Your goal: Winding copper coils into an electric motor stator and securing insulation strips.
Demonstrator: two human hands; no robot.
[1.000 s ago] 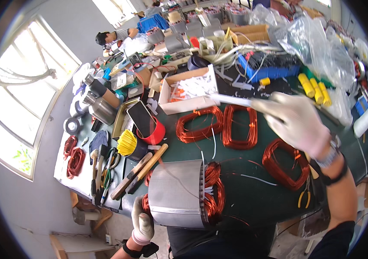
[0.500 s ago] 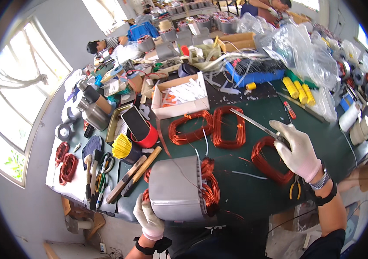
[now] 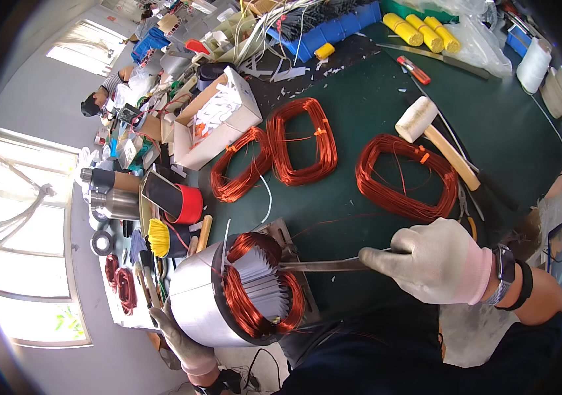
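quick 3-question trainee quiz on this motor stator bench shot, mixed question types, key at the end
1. True or false: the right hand holds a flat metal tool whose tip reaches into the stator.
2. How many loose copper coils lie on the green table? A) one B) three C) five
3. Where is the left hand placed?

Key
1. True.
2. B: two coils side by side, and, and a third beside the white-headed mallet.
3. Against the lower left of the stator's metal shell, at the table edge.
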